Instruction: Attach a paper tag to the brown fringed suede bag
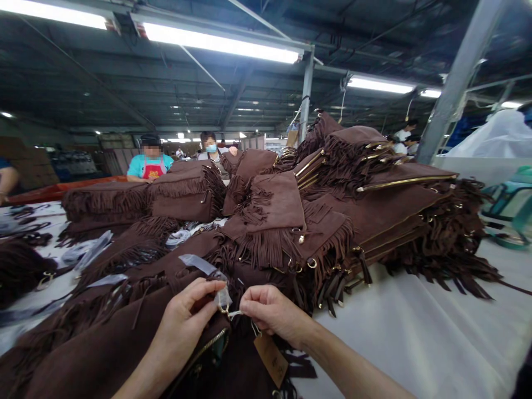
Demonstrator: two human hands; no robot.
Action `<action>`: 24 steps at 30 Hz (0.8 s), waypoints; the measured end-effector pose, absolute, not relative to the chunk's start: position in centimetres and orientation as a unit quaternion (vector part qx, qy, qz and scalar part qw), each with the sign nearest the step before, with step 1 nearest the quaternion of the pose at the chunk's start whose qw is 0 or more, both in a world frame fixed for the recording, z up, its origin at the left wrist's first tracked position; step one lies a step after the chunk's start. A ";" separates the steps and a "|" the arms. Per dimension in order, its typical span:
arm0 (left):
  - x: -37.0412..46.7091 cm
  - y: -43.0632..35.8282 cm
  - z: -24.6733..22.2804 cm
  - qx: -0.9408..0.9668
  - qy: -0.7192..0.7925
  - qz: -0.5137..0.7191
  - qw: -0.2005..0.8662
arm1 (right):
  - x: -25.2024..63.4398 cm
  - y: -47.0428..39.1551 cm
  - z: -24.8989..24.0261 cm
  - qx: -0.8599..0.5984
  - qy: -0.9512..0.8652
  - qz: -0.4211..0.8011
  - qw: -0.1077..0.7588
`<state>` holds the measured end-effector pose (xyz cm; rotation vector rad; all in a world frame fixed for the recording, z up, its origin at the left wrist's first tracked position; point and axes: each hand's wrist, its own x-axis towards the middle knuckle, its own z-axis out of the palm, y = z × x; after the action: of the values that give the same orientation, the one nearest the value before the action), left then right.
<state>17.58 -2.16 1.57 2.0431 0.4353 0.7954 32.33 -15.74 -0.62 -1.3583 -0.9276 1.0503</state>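
My left hand [189, 313] pinches a small piece of clear plastic [223, 296] beside a gold metal ring [225, 311]. A white string [236, 313] runs from the ring to my right hand [270, 310], whose fingers are closed on it. Below that hand hangs a brown paper hang tag [271, 357] with small dark marks. Under both hands lies a dark brown fringed bag [103, 343], its gold zipper [210, 344] partly showing. A strip of clear plastic [203, 265] sticks up behind my left hand.
Brown fringed bags [274, 202] are heaped ahead and to the right on a white-covered table [394, 332]. Clear plastic wrapping [89, 255] lies at left. A green plastic container [513, 205] stands at far right. Co-workers [152, 160] are across the table.
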 end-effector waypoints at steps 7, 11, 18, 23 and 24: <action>17.7 -2.3 1.6 0.826 0.170 0.315 0.434 | 32.2 -15.2 -0.4 -0.603 -0.419 0.373 0.567; 17.8 -2.2 1.5 0.826 0.164 0.325 0.431 | 31.8 -15.1 -0.5 -0.602 -0.429 0.373 0.561; 18.0 -2.3 1.1 0.828 0.164 0.314 0.435 | 30.8 -15.2 -0.9 -0.581 -0.417 0.365 0.596; 18.4 -2.6 0.0 0.848 0.155 0.273 0.427 | 29.6 -15.1 -2.1 -0.680 -0.389 0.294 0.547; 18.5 -2.7 -0.3 0.853 0.154 0.265 0.422 | 29.3 -15.0 -2.3 -0.700 -0.382 0.278 0.535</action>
<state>18.50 -2.71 -0.31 2.1372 0.3855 0.6650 29.34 -15.04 -2.26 -1.6671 -0.9105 0.6626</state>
